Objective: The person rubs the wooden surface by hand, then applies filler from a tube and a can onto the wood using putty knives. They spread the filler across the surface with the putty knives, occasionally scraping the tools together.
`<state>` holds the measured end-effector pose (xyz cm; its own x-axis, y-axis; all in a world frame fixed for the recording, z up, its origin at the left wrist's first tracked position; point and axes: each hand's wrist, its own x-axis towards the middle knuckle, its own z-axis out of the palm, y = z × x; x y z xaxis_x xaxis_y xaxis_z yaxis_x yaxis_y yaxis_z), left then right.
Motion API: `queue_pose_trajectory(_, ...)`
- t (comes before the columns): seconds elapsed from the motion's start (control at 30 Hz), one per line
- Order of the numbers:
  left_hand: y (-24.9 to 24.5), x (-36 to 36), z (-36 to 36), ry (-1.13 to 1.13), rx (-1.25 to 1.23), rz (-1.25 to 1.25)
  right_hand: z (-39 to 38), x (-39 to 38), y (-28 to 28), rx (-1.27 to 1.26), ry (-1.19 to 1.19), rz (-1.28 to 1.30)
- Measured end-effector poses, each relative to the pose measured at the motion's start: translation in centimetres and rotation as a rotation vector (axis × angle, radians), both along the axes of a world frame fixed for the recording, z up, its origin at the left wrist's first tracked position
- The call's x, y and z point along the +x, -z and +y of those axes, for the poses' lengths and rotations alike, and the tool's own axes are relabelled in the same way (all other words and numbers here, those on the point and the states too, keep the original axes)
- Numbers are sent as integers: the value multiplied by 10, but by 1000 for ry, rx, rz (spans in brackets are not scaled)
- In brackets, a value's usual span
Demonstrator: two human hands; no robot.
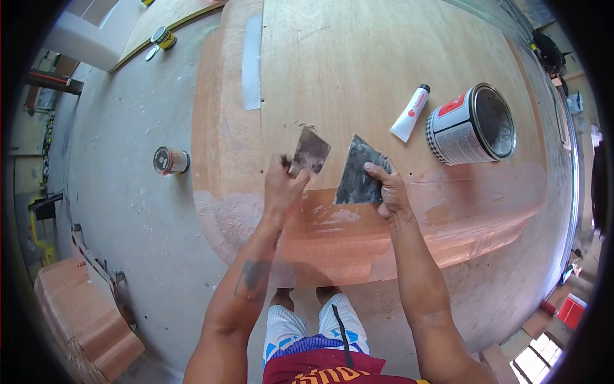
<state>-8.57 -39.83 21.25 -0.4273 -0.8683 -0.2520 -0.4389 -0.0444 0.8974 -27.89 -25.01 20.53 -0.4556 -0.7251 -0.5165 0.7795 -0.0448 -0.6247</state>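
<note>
My left hand (286,192) is closed on a putty knife (311,151) with a smeared metal blade; it looks slightly blurred. To its right, my right hand (391,191) grips a dark, flat plate (359,173) streaked with grey filler, thumb on its face. The two blades are apart, both above a large wooden panel (307,64). Pinkish filler (448,198) coats the panel's curved near edge in patches. Beyond my right hand, a white tube (410,114) with a black cap lies beside an open metal can (470,125), whose inside looks dark grey.
On the grey floor (128,211) at left stands a small can (171,161). Another small can (164,38) is farther back, with a lid (152,53) near it. A pale strip (252,64) lies along the panel's left side. A brown wooden piece (86,313) sits at lower left.
</note>
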Motion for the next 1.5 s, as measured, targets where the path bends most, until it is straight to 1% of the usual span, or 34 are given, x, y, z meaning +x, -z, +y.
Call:
queue_pose_trajectory(0.03, 1, 9, 5, 10, -11, 94, 2, 3, -2, -2, 31, 1)
queue_pose_trajectory(0.07, 2, 19, 10, 18, -21, 187, 5, 5, 2, -30, 33, -64)
queue_pose_trajectory(0.1, -2, 28, 17, -5, 102, 264, 9, 7, 10, -60, 36, -129)
queue_pose_trajectory(0.17, -21, 43, 29, -51, 357, 407, 22, 12, 29, -184, -25, -343)
queue_pose_trajectory(0.23, -36, 38, 37, -86, 362, 486, 32, 20, 42, -383, -164, -641)
queue_pose_trajectory(0.27, -41, 38, 41, -107, 360, 525, 35, 29, 43, -409, -163, -708)
queue_pose_trajectory(0.33, -43, 39, 38, -92, 343, 498, 32, 55, 30, -467, -164, -841)
queue_pose_trajectory(0.37, -43, 40, 33, -82, 334, 486, 33, 66, 31, -474, -202, -897)
queue_pose_trajectory(0.47, -37, 53, 11, 30, 363, 435, 32, 93, 26, -476, -296, -1077)
queue_pose_trajectory(0.57, -41, 63, -4, 110, 319, 361, 21, 116, 12, -527, -496, -1055)
queue_pose_trajectory(0.6, -45, 67, -7, 102, 322, 368, 18, 125, 6, -497, -464, -1130)
queue_pose_trajectory(0.7, -55, 75, -14, 86, 343, 382, 6, 148, 2, -497, -529, -1158)
queue_pose_trajectory(0.73, -56, 81, -17, 89, 361, 378, 0, 156, -8, -524, -534, -1153)
queue_pose_trajectory(0.83, -58, 97, -24, 150, 390, 330, 0, 176, 0, -378, -482, -1130)
queue_pose_trajectory(0.97, -64, 111, -23, 284, 335, 196, -3, 199, 15, -329, -485, -1096)
queue_pose_trajectory(1.0, -64, 114, -21, 319, 353, 150, -5, 203, 18, -330, -486, -1081)
queue_pose_trajectory(1.03, -62, 115, -14, 312, 355, 224, -5, 206, 20, -330, -484, -1068)
queue_pose_trajectory(1.1, -55, 117, 0, 301, 361, 371, -5, 214, 21, -365, -395, -1025)
queue_pose_trajectory(1.13, -64, 120, 2, 348, 395, 313, -6, 217, 20, -383, -351, -1001)
queue_pose_trajectory(1.17, -71, 124, 4, 388, 392, 244, -9, 234, 53, -522, -221, -853)
queue_pose_trajectory(1.2, -77, 127, 5, 428, 387, 176, -38, 254, 58, -658, -92, -698)
queue_pose_trajectory(1.23, -80, 130, 8, 468, 381, 108, -29, 240, 51, -491, -162, -588)
queue_pose_trajectory(1.27, -78, 132, 15, 366, 488, 279, -20, 224, 44, -326, -249, -484)
queue_pose_trajectory(1.3, -83, 137, 19, 331, 530, 308, -24, 207, 8, -171, -344, -399)
queue_pose_trajectory(1.37, -96, 152, 25, 259, 616, 362, -13, 200, 60, -255, -352, -655)
queue_pose_trajectory(1.4, -98, 163, 27, 275, 595, 299, -12, 191, 65, -478, -416, -890)
queue_pose_trajectory(1.47, -101, 187, 30, 311, 556, 177, -14, 176, 40, -425, -425, -864)
queue_pose_trajectory(1.5, -94, 197, 37, 237, 593, 213, -12, 170, 27, -395, -423, -850)
